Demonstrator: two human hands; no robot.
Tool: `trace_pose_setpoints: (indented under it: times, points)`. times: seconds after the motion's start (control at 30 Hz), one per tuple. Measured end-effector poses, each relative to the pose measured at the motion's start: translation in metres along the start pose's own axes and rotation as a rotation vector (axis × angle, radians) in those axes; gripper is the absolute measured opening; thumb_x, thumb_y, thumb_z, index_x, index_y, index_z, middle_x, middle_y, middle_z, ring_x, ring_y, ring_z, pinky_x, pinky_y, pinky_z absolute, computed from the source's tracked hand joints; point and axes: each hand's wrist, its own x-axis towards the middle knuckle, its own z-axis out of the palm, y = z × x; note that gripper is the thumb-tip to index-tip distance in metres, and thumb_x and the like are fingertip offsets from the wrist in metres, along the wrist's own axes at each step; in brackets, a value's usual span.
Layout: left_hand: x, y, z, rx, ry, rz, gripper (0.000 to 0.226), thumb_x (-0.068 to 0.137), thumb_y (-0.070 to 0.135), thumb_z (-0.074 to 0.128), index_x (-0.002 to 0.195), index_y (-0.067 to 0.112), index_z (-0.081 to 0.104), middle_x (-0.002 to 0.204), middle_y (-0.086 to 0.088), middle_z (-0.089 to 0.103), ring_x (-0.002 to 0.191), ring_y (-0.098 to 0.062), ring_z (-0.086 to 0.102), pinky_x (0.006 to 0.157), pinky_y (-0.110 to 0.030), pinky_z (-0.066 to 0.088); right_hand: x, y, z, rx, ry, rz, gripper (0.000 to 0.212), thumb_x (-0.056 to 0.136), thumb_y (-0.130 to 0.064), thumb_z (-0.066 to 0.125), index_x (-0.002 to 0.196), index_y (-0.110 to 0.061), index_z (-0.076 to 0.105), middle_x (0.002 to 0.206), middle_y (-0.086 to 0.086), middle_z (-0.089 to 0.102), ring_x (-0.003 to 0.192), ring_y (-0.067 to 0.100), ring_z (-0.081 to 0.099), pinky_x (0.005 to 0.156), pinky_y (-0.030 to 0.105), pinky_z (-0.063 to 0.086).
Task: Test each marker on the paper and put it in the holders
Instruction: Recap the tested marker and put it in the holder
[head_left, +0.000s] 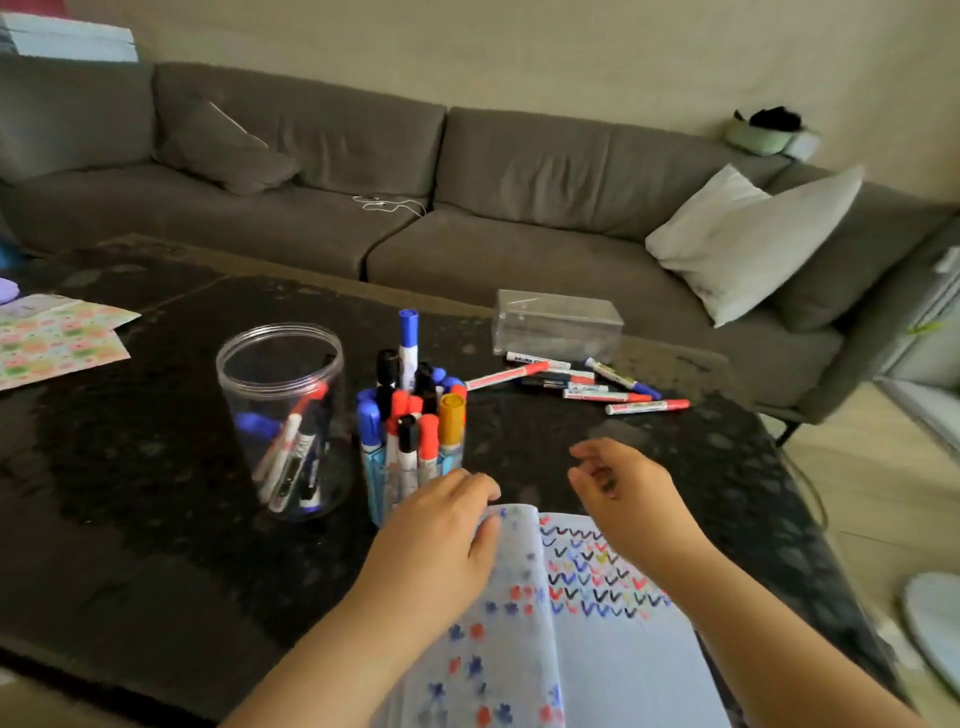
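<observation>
A white notebook (613, 654) lies open at the near edge of the dark table (156, 519), its right page covered in coloured check marks. My left hand (441, 530) grips the top edge of the left page, which is lifted and shows ink bleed-through. My right hand (623, 493) hovers over the table just beyond the notebook, fingers loosely curled, holding nothing. A blue holder (410, 462) packed with several markers stands beside my left hand. A clear round jar (283, 415) to its left holds a few markers. Several loose markers (582, 384) lie farther back.
A clear plastic box (558, 325) sits behind the loose markers. Patterned paper sheets (57, 338) lie at the table's far left. A grey sofa (467, 208) with a white cushion (748, 244) runs behind the table. Floor shows at the right.
</observation>
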Motion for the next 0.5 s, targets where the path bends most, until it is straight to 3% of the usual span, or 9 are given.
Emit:
trace_pose_setpoints:
  times: [0.07, 0.17, 0.27, 0.37, 0.5]
  points:
    - [0.016, 0.01, 0.021, 0.001, -0.03, 0.04, 0.013, 0.084, 0.021, 0.054, 0.094, 0.019, 0.063, 0.089, 0.003, 0.062, 0.083, -0.019, 0.062, 0.07, -0.03, 0.05, 0.004, 0.028, -0.008, -0.04, -0.001, 0.079, 0.029, 0.094, -0.025, 0.055, 0.124, -0.023, 0.056, 0.109, -0.005, 0.06, 0.087, 0.006, 0.056, 0.074, 0.011, 0.043]
    - [0.04, 0.032, 0.049, 0.013, -0.079, 0.077, 0.022, 0.092, 0.023, 0.05, 0.112, 0.021, 0.058, 0.11, 0.006, 0.057, 0.103, -0.013, 0.056, 0.087, -0.026, 0.045, 0.017, 0.07, -0.021, -0.121, 0.011, 0.145, 0.034, 0.095, -0.024, 0.053, 0.129, -0.02, 0.054, 0.122, -0.001, 0.058, 0.102, 0.013, 0.059, 0.088, 0.021, 0.047]
    - [0.064, 0.044, 0.073, 0.0, -0.104, 0.077, 0.03, 0.096, 0.031, 0.043, 0.125, 0.027, 0.048, 0.125, 0.013, 0.048, 0.115, -0.004, 0.045, 0.093, -0.016, 0.037, 0.039, 0.11, -0.033, -0.243, 0.002, 0.176, 0.042, 0.096, -0.025, 0.051, 0.136, -0.017, 0.047, 0.133, 0.004, 0.051, 0.117, 0.019, 0.054, 0.098, 0.027, 0.041]
    - [0.092, 0.049, 0.095, 0.001, -0.148, 0.065, 0.029, 0.096, 0.03, 0.044, 0.125, 0.027, 0.047, 0.124, 0.012, 0.048, 0.115, -0.004, 0.046, 0.091, -0.017, 0.038, 0.068, 0.144, -0.042, -0.312, -0.012, 0.199, 0.049, 0.096, -0.024, 0.05, 0.143, -0.014, 0.038, 0.145, 0.007, 0.039, 0.131, 0.024, 0.041, 0.108, 0.03, 0.031]
    - [0.129, 0.044, 0.121, 0.033, -0.163, 0.073, 0.029, 0.096, 0.03, 0.046, 0.124, 0.026, 0.048, 0.121, 0.009, 0.05, 0.112, -0.006, 0.048, 0.089, -0.02, 0.042, 0.117, 0.172, -0.045, -0.376, 0.014, 0.151, 0.051, 0.096, -0.021, 0.048, 0.145, -0.012, 0.033, 0.15, 0.008, 0.032, 0.135, 0.028, 0.034, 0.111, 0.036, 0.029]
